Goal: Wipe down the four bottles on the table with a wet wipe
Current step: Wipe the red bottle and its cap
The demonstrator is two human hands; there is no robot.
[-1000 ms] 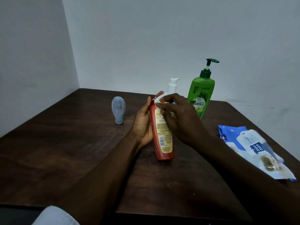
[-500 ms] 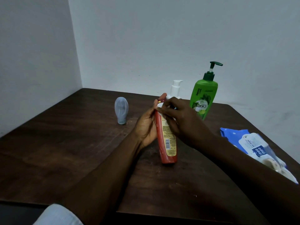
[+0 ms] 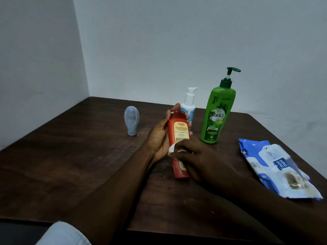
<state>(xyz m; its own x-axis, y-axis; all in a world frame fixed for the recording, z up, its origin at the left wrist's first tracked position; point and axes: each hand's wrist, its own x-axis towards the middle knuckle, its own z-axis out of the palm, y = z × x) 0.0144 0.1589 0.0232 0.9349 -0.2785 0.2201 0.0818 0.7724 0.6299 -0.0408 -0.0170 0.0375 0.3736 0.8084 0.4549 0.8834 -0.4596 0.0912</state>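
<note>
My left hand (image 3: pixel 160 137) grips a red bottle (image 3: pixel 177 131) with a yellow label, held tilted with its cap end resting on the table. My right hand (image 3: pixel 200 160) presses a white wet wipe (image 3: pixel 172 149) against the bottle's lower half; most of the wipe is hidden under my fingers. Behind stand a white pump bottle (image 3: pixel 189 101), partly hidden by the red one, and a tall green pump bottle (image 3: pixel 218 112). A small grey bottle (image 3: pixel 131 120) stands on its cap at the left.
A blue and white wet-wipe pack (image 3: pixel 276 167) lies flat at the right of the dark wooden table (image 3: pixel 70 165), close to its right edge. White walls meet in a corner behind the table. A pale sleeve shows at the bottom left.
My right hand has slid with the wipe from the top of the red bottle down to its lower half. My left hand has kept its grip. The view has shifted a little.
</note>
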